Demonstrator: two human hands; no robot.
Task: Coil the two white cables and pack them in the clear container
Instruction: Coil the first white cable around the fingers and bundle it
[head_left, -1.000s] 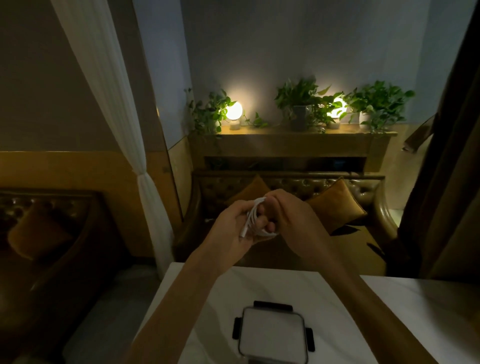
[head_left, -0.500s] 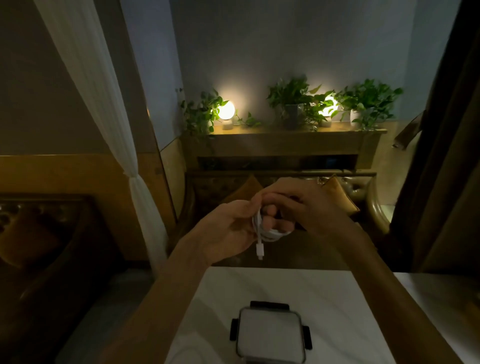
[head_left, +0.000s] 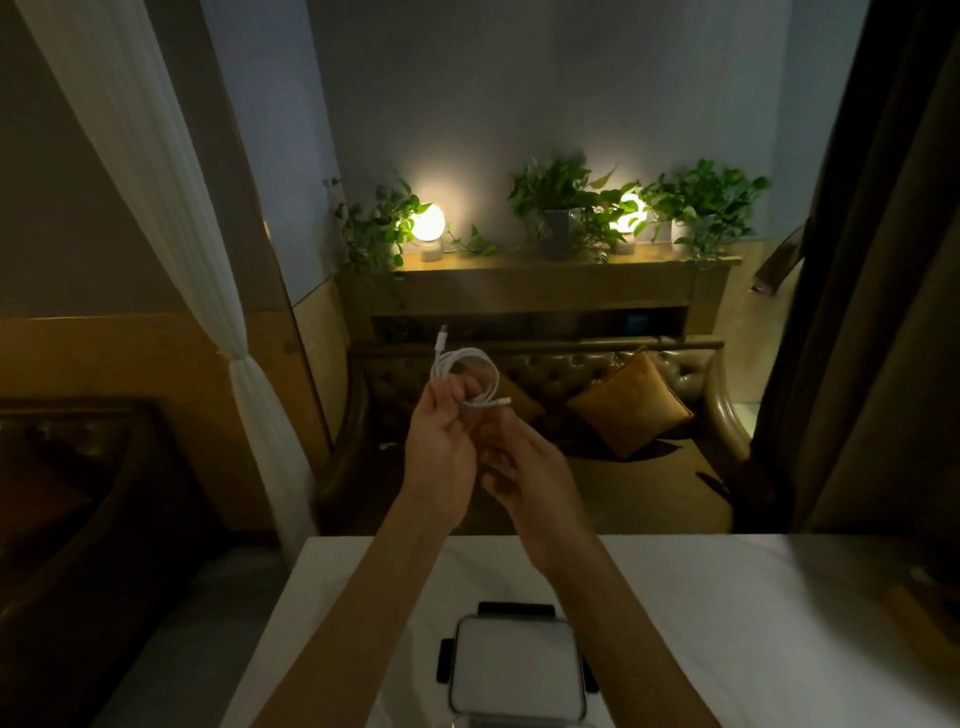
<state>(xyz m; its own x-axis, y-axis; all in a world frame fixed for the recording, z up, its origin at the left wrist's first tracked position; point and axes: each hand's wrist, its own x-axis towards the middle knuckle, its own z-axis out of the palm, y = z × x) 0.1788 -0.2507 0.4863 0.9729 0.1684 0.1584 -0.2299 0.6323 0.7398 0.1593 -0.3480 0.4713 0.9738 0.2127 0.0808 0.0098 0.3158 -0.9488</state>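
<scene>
A person's left hand (head_left: 441, 447) holds up a coiled white cable (head_left: 467, 374) over the far edge of a white table (head_left: 727, 597) in a dim, lamp-lit room. The main risk is that the coil springs apart. Nothing ties the loops, both plug ends are loose, and only one hand grips it at a single spot on the rim. Any slackening of that pinch on the way down to the container (head_left: 517, 670) would likely let the turns fan out, and the winding would have to be done again. The container sits at the near edge of the table, and its lid with dark clips appears to be on. Freeing the clips would probably take a hand, and a coil held one-handed meanwhile could loosen. The second cable is not in view.

The left fingers and thumb are curled and pinch the coil at its near-left rim, so most of the ring stands clear above and to the right of the fingertips. One plug pokes up past the top of the loop and the other juts out to the right. The right hand (head_left: 524, 478) hangs just below and to the right. Its fingers are loosely curled and it appears empty and off the cable, though blur and shadow soften the detail.
</scene>
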